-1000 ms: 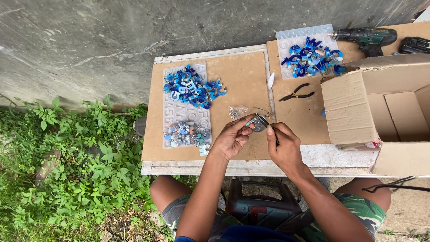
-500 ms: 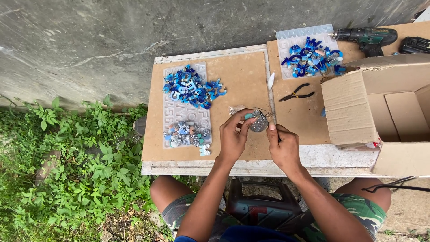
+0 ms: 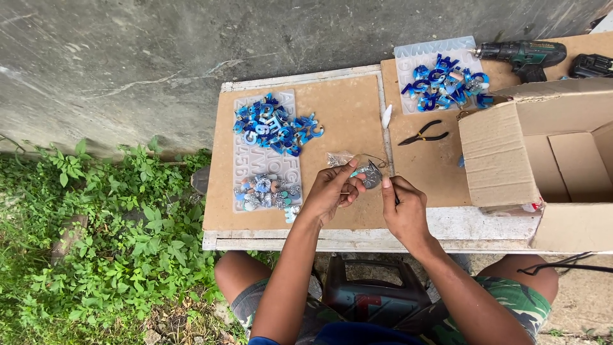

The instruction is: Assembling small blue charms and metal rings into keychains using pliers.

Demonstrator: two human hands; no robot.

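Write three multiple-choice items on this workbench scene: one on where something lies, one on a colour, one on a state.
1. Where do the black pliers lie?
A. On the board between the cardboard box and the piles of letters
B. Inside the box
C. In the grass

2. What colour are most of the letter pieces heaped on the clear mould sheet?
A. Red
B. Blue
C. Yellow

3. How does the cardboard box stand?
A. Taped shut
B. Crushed flat
C. Open, flaps spread

Key: 1 A, the pliers rest on the brown board left of the box. 2 B, the heap is shades of blue. 3 C, the flaps fold outward and the bare inside shows.
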